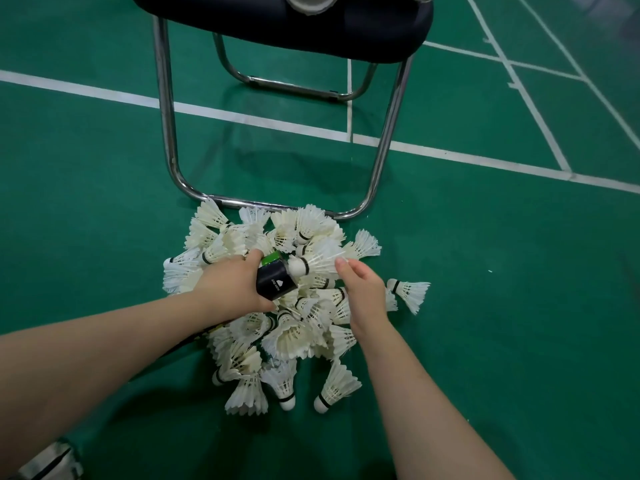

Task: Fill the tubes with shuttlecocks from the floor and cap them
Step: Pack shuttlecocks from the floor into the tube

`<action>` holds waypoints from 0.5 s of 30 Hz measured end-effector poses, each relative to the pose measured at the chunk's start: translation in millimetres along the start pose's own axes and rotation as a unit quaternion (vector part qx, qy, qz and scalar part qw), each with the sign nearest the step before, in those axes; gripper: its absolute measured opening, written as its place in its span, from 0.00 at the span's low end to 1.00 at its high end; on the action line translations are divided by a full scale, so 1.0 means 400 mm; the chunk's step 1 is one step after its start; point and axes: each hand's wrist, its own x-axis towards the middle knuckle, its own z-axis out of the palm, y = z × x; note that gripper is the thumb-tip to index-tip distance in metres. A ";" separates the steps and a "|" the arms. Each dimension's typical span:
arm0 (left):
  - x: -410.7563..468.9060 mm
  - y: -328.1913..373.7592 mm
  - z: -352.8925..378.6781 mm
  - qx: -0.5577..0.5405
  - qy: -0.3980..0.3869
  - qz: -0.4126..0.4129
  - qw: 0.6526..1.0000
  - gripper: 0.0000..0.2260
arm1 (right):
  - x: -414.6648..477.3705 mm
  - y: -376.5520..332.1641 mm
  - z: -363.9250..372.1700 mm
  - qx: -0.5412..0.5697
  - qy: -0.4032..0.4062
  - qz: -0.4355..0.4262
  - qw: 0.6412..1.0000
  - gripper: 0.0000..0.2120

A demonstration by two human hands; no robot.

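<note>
At the nearest left corner, a grey bag (48, 460) is being cut off by the frame edge, lying on the green floor (502, 289). 2 bare forearms are being stretched forward over the floor. A black tube (277, 282) is being grasped near its open end by the left hand (235, 285), the grip being clenched around it with the thumb lying along the top. The tube's mouth, edged in green, is being pointed away and to the right. 1 shuttlecock (313, 265) is being pinched at its feather skirt by the fingertips of the right hand (363, 292), with its white cork being held just beside the tube's mouth. Both hands are being held above a pile (287, 337) of white feather shuttlecocks lying on the floor, with a few lying loose at its edges. Just beyond the pile, the chrome base bar of a chair (166, 116) is being touched by the farthest shuttlecocks. On its dark seat, further tubes (310, 2) are being shown only partly at the top edge. White court lines (86, 89) are being crossed behind the chair.
</note>
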 end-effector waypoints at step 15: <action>-0.049 0.036 -0.030 -0.011 0.029 0.025 0.999 0.32 | -0.097 -0.060 0.076 -0.113 -0.132 0.021 0.985 0.16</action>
